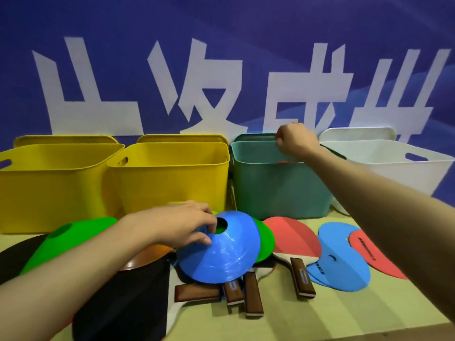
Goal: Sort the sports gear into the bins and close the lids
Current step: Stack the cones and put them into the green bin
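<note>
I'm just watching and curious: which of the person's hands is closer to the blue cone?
The left. The left hand rests on the blue cone, fingers at its top hole. The right hand is far off, up at the back rim of the teal bin.

Blue banner wall [221, 25], big white characters [197, 94].

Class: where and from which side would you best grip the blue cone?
Probably at the rim of its top hole, from above: the blue cone sits dome-up on the paddles, hole exposed, low sides sloping. The left hand already pinches there.
</note>
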Available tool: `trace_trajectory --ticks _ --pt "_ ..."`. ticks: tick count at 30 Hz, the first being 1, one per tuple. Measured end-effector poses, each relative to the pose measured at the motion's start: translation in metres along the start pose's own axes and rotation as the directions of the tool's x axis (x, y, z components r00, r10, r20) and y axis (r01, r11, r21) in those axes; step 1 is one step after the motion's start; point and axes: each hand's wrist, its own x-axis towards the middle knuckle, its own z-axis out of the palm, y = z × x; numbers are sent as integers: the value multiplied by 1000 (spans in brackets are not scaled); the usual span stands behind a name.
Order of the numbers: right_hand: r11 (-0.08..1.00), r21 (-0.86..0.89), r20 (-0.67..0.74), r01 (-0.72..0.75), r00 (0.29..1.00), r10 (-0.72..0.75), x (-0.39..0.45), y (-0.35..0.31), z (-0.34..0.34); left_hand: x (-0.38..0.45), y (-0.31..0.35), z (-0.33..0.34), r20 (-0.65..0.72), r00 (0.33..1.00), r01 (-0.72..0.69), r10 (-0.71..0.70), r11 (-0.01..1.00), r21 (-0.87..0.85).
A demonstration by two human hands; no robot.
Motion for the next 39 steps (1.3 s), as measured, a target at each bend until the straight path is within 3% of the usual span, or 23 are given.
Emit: trace_trajectory --ticks 4,7,10,13,17,21,29,39 --pt "984 19 -73 178 982 -176 -41 -12 -9 4 0 0 -35 999 -25 26 1000 11" --pt "897 110 -92 428 903 -420 -89 -34 -14 1 -1 -3 -79 996 -30 31 1000 8" --pt "782 238 157 576 772 -616 -140 -62 -4 -7 -4 -10 -87 996 -3 4 1000 12" --pt "800 265 455 538 662 -596 -176 -84 12 -18 -11 -13 -68 996 57 -57 998 6" --pt "728 183 456 661 599 -658 -189 -94 21 -29 -15 -12 48 985 163 -167 984 68" --pt "746 213 468 632 604 -645 -181 -84 11 -34 -16 -4 108 971 199 -214 970 140" --pt "806 321 420 497 688 -592 -160 -40 -22 -24 -9 -1 -23 959 278 -282 924 262" --pt "798 318 300 512 744 -597 -158 -32 -23 -20 1 -1 -10 946 308 -324 887 345"
